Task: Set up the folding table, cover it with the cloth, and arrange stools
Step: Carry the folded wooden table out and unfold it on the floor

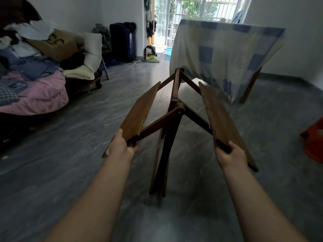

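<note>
A grey marbled floor [70, 154] is stretching toward a barred balcony door, with a table [251, 84] already wearing a blue-checked cloth [218, 55] standing at the far right and an orange stool [312, 142] peeking in at the right edge. In the middle, a wooden folding stool [172, 119] is standing half-opened on its dark legs. The left hand [120, 145] is gripping the near end of its left seat slat and the right hand [229, 154] is gripping the right slat's near end, the two slats tilting apart.
</note>
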